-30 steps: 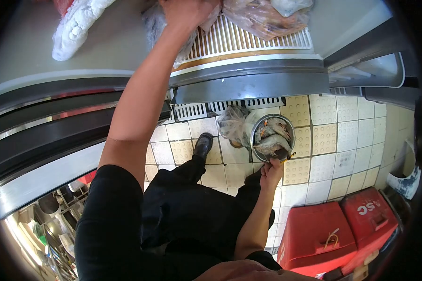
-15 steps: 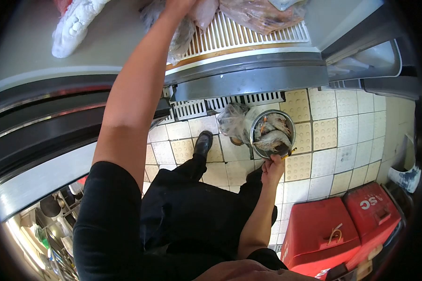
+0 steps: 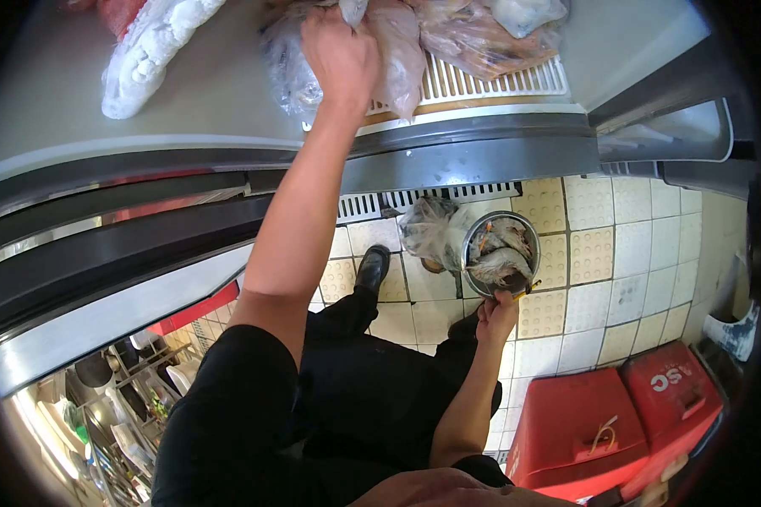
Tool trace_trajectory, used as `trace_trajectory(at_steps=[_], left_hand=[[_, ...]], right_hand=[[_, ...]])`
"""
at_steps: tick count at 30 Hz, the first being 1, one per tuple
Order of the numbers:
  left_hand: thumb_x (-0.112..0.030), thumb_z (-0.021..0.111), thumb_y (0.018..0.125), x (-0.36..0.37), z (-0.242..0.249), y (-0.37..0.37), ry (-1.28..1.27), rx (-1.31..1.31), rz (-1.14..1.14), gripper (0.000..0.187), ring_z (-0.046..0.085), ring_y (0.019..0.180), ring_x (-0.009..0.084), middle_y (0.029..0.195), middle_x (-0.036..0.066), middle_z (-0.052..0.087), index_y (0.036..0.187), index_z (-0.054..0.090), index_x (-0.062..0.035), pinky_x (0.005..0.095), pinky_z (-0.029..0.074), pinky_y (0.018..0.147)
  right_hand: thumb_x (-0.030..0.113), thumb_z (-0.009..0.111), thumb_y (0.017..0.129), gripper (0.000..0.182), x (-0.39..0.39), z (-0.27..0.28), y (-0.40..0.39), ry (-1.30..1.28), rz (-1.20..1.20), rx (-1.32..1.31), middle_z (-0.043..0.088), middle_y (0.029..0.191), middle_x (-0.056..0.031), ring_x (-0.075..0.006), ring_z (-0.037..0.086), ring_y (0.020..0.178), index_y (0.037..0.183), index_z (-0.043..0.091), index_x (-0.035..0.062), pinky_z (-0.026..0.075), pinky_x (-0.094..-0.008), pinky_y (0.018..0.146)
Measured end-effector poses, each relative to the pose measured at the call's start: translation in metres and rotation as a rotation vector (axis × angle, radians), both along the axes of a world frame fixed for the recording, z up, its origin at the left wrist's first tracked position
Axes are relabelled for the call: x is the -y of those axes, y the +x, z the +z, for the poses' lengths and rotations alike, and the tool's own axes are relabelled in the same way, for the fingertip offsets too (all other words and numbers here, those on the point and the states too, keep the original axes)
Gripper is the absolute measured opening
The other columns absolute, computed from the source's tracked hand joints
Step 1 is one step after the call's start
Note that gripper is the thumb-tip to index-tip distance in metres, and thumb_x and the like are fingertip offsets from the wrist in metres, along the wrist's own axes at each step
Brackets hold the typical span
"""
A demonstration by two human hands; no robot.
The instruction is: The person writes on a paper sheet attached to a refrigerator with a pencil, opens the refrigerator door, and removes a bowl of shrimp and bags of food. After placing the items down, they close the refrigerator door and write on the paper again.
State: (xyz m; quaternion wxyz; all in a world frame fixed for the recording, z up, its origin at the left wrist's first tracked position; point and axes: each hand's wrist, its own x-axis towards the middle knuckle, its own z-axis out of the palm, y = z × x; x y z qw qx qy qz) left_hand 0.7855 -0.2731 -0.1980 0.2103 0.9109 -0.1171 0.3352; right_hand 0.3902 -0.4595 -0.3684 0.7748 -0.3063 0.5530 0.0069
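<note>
My left hand (image 3: 342,57) is closed on the gathered top of a clear plastic bag (image 3: 292,63), among bags on the white slatted shelf (image 3: 457,80) of an open refrigerator or freezer. Pinkish contents show through a neighbouring bag (image 3: 402,59), and brownish pieces through another (image 3: 490,42). Lower down, my right hand (image 3: 497,317) grips the near rim of a round metal bowl (image 3: 537,245). Greyish pieces of food (image 3: 499,262) with some orange bits lie in the bowl. Beside that hand a thin yellow and black item (image 3: 528,290) sticks out; its grip is unclear.
Another plastic bag (image 3: 427,228) is left of the bowl, above the tiled floor (image 3: 588,253). Two red containers (image 3: 579,414) stand at the lower right. Frosty white material (image 3: 148,63) lies at the upper left. A rack of utensils (image 3: 118,406) is at the lower left.
My left hand has come down and right into fuller view, and the pinkish bag beside it has shifted. My right hand still holds the bowl. The whole view has shifted slightly.
</note>
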Motion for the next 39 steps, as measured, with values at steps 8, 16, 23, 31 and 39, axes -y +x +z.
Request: trace_trajectory(at_steps=[8, 16, 23, 31, 39], left_hand=[[-0.029, 0.07, 0.081, -0.014, 0.016, -0.027, -0.122, -0.291, 0.014, 0.038, 0.057, 0.099, 0.0289, 0.104, 0.017, 0.061, 0.101, 0.062, 0.0019, 0.0423, 0.043, 0.087], [-0.017, 0.066, 0.088, -0.011, 0.047, 0.003, -0.74, -0.226, -0.325, 0.033, 0.056, 0.098, 0.0166, 0.107, 0.008, 0.061, 0.114, 0.058, 0.0007, 0.0317, 0.045, 0.086], [-0.017, 0.059, 0.09, -0.056, 0.028, 0.118, -0.459, -0.15, -0.001, 0.036, 0.056, 0.102, 0.0227, 0.113, 0.01, 0.059, 0.121, 0.055, -0.0012, 0.0364, 0.045, 0.089], [-0.02, 0.059, 0.089, -0.075, 0.006, 0.142, 0.364, -0.21, -0.058, 0.041, 0.05, 0.108, 0.0261, 0.119, 0.012, 0.053, 0.126, 0.05, -0.0025, 0.0396, 0.041, 0.092], [-0.022, 0.059, 0.088, -0.08, 0.015, 0.148, 0.446, -0.227, -0.097, 0.047, 0.045, 0.113, 0.0295, 0.125, 0.014, 0.047, 0.13, 0.046, -0.0038, 0.0427, 0.037, 0.095]], right_hand=[[0.011, 0.056, 0.075, 0.009, 0.0, 0.006, 0.007, -0.035, 0.037, -0.071, 0.04, 0.053, 0.0031, -0.0076, 0.031, 0.039, 0.073, 0.048, 0.0116, 0.025, -0.0252, 0.036], [0.011, 0.054, 0.077, 0.013, -0.001, 0.006, 0.009, -0.019, -0.02, -0.089, 0.035, 0.05, 0.0041, -0.0076, 0.026, 0.036, 0.069, 0.044, 0.0134, 0.024, -0.0258, 0.035], [0.01, 0.053, 0.079, 0.01, -0.001, 0.008, 0.015, -0.015, -0.003, -0.074, 0.032, 0.05, 0.005, -0.0071, 0.025, 0.036, 0.075, 0.044, 0.0129, 0.023, -0.0247, 0.035], [0.009, 0.053, 0.079, 0.005, 0.004, 0.0, 0.014, -0.033, -0.012, -0.041, 0.041, 0.055, 0.0028, -0.0064, 0.029, 0.036, 0.079, 0.048, 0.0099, 0.025, -0.024, 0.033], [0.008, 0.053, 0.078, 0.004, 0.009, 0.007, 0.021, -0.039, -0.02, -0.068, 0.046, 0.055, 0.0008, -0.0065, 0.029, 0.035, 0.077, 0.049, 0.0094, 0.026, -0.0235, 0.033]])
